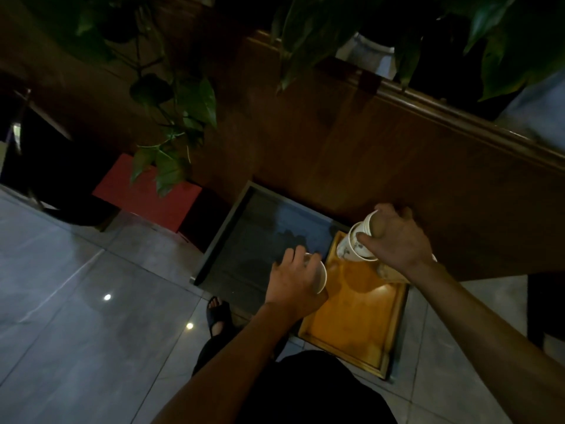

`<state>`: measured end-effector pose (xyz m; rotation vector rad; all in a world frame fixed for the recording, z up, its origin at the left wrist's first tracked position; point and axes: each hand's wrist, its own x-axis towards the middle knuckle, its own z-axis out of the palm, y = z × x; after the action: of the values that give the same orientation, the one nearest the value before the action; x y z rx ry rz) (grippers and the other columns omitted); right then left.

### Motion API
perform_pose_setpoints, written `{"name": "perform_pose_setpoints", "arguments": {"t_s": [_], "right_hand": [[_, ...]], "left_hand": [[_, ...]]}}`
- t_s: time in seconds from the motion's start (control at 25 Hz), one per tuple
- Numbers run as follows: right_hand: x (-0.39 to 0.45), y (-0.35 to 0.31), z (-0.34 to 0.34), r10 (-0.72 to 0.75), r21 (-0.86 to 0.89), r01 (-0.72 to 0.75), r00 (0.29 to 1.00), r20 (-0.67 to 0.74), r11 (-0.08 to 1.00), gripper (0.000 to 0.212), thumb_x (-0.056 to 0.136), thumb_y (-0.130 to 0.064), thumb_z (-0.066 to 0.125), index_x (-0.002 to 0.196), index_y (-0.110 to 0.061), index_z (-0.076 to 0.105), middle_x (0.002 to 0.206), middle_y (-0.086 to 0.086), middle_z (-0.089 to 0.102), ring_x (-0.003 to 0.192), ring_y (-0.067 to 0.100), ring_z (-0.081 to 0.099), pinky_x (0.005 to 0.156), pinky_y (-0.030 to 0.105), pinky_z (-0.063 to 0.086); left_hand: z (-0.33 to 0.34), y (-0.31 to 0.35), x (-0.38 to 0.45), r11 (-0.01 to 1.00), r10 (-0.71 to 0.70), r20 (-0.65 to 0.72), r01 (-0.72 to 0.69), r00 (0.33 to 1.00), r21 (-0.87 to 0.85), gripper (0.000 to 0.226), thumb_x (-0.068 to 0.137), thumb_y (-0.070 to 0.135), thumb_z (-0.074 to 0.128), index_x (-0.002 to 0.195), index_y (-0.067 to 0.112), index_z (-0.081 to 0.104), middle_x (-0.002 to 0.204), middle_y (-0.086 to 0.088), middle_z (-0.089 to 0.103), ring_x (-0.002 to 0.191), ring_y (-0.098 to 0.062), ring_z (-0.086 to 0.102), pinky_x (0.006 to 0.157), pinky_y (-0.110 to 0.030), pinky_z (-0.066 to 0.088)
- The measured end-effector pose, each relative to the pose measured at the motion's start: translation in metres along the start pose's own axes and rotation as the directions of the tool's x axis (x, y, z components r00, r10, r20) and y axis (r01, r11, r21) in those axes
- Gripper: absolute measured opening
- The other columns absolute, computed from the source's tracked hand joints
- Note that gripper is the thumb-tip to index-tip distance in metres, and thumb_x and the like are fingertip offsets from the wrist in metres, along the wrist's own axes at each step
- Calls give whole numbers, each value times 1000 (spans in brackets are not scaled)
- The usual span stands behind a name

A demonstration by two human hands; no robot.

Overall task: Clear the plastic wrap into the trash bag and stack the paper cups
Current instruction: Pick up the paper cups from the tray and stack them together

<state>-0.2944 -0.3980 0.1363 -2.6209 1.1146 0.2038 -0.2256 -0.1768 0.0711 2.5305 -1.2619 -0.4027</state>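
Note:
My right hand (394,238) grips a short stack of white paper cups (356,240), tilted on its side above the far end of an orange wooden tray (357,319). Its mouths point left toward my other hand. My left hand (295,281) holds a single white paper cup (319,276) on its side at the tray's left edge, its rim facing right. A gap separates the single cup from the stack. No plastic wrap or trash bag shows in the head view.
A dark glass-topped low table (244,240) lies left of the tray. Behind it stand a wooden panel (367,154), a red box (146,194) and hanging plant leaves (183,117). My sandalled foot (217,313) rests on the grey tiled floor.

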Motion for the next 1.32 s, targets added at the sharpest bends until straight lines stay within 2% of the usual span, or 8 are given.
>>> {"name": "perform_pose_setpoints", "arguments": {"t_s": [0.32,0.56,0.68,0.8,0.92,1.04,1.2,1.32], "right_hand": [[-3,-16,22,45,-62,-45,999,-12,997,78,76,-60,76,135,-25,38,136,19,45,120,44,52,82,47,53],[0,-19,43,115,-19,-114,990,79,993,77,77,-61,73,135,-29,34,140,18,38,126,43,41,84,50,52],[3,-24,43,174,63,-180,981,85,982,67,84,-77,50,129,-29,37,137,17,38,123,44,40,90,52,49],[2,-33,46,240,52,-238,970,-38,970,53,97,-66,30,127,-25,44,131,21,44,117,43,45,90,51,45],[-2,-41,49,251,0,-254,957,-145,967,46,102,-52,31,129,-19,47,126,24,46,112,43,47,90,51,47],[-4,-45,50,245,-32,-255,952,-182,966,45,102,-49,32,127,-15,49,123,25,48,110,42,48,87,49,49],[-1,-47,52,264,-54,-273,956,-127,961,48,102,-53,26,128,-18,44,126,24,45,112,41,46,87,49,45],[1,-45,49,278,-29,-280,959,-54,960,52,101,-60,22,132,-22,40,136,24,40,120,41,42,92,53,43]], "left_hand": [[-1,1,-1,1000,-7,26,7,1000,-13,77,63,60,69,125,27,38,121,-7,42,107,-26,47,76,-45,52],[-1,0,0,1000,0,46,1,999,-17,78,66,60,69,128,27,36,124,-7,41,111,-26,45,81,-45,51],[0,0,0,1000,7,32,-6,999,-10,78,66,60,68,129,26,37,124,-7,42,111,-26,45,81,-44,51],[2,1,3,1000,13,19,-13,1000,3,77,64,61,69,126,26,39,122,-7,44,109,-26,47,78,-43,52],[6,0,3,999,17,-14,-16,1000,39,76,60,62,69,121,26,42,116,-7,45,103,-27,50,71,-43,52],[9,0,4,999,8,-16,-8,1000,54,76,59,64,64,121,26,44,115,-5,44,103,-26,50,70,-43,53],[10,0,3,997,-10,-9,10,1000,74,76,59,66,61,122,27,43,118,-5,43,105,-26,50,72,-41,52],[8,2,3,996,-30,18,28,999,87,80,60,67,62,127,28,39,122,-6,42,109,-27,48,76,-44,52]]}}
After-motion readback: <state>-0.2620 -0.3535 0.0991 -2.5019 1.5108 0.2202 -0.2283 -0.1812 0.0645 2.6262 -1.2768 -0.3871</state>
